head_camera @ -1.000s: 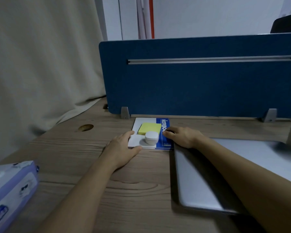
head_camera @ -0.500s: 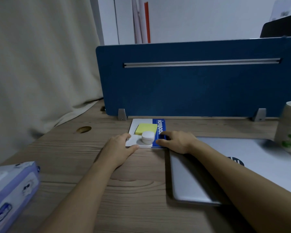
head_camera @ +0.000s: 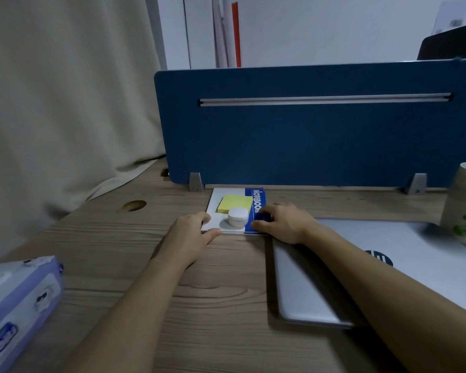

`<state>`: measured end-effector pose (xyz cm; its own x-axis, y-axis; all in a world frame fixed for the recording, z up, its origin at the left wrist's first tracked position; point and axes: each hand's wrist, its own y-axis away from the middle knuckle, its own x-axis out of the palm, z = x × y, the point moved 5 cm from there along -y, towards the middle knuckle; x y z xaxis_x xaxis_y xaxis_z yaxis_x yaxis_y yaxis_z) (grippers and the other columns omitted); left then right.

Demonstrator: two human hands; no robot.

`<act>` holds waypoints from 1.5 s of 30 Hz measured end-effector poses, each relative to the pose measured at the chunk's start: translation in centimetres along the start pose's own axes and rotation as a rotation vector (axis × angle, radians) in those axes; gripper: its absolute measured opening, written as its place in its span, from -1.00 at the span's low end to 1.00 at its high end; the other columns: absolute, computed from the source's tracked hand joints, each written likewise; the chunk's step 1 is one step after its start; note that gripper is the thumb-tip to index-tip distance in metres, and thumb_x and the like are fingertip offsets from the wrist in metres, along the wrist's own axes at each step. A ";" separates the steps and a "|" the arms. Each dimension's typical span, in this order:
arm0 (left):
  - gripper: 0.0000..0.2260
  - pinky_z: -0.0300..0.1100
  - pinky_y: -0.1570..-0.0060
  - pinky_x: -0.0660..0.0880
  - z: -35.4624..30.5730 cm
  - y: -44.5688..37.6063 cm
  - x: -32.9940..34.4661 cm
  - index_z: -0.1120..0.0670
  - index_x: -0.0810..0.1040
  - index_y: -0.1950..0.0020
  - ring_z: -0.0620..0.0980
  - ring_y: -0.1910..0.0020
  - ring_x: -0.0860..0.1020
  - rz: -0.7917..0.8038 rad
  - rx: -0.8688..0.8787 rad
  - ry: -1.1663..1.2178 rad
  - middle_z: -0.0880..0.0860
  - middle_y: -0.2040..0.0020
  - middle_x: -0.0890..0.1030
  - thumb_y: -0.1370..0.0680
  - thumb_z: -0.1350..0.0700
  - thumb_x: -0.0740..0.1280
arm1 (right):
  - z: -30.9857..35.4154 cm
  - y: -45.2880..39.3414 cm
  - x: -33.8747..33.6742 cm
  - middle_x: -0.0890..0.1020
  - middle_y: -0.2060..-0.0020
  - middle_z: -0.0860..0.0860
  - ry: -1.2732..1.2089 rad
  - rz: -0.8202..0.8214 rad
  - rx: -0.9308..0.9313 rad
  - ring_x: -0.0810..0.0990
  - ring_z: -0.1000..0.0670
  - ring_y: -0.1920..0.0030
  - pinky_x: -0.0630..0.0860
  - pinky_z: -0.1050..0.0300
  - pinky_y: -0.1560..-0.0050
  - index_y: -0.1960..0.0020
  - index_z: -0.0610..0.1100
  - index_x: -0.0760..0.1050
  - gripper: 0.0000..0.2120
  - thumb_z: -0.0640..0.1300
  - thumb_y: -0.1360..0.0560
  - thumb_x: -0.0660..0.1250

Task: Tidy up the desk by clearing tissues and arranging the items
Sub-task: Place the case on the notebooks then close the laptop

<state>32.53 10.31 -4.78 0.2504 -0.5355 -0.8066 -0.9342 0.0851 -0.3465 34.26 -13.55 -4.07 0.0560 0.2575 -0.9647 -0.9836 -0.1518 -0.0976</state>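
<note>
A white and blue notebook [head_camera: 216, 201] lies flat on the wooden desk [head_camera: 113, 246], just in front of the blue divider. On it rest a yellow sticky-note pad [head_camera: 234, 204] and a small round white container [head_camera: 237, 216]. My left hand [head_camera: 191, 234] grips the notebook's near left corner, thumb on the front edge. My right hand [head_camera: 285, 223] grips its near right corner, over the blue strip. A pack of tissues [head_camera: 16, 305] in purple wrapping lies at the desk's near left.
A shut silver laptop [head_camera: 420, 254] lies right of the notebook, partly under my right forearm. A paper cup [head_camera: 464, 208] stands at the far right. The blue divider panel [head_camera: 307, 146] walls the desk's back edge. A curtain [head_camera: 51, 103] hangs on the left beside a cable hole [head_camera: 134, 205].
Both hands stay on the notebook's near corners. The view has shifted right, bringing the paper cup into sight; the notebook sits slightly nearer the divider.
</note>
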 end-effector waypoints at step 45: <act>-0.19 0.11 -0.38 0.32 -14.9 13.3 3.9 -0.24 0.36 -0.44 -0.02 -0.45 0.28 0.210 0.339 -0.010 -0.16 -0.50 0.32 -0.29 -0.61 0.13 | -16.5 29.5 -6.4 0.20 -0.52 -0.06 0.051 -0.122 0.131 0.23 -0.15 -0.44 0.12 0.06 -0.39 -0.53 0.11 0.19 -0.40 0.30 -0.55 0.12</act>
<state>17.29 -3.14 -5.40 0.0669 -0.4690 -0.8806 -0.8289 0.4652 -0.3108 7.71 -35.42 -4.84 0.1816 0.2171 -0.9591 -0.9827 0.0039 -0.1852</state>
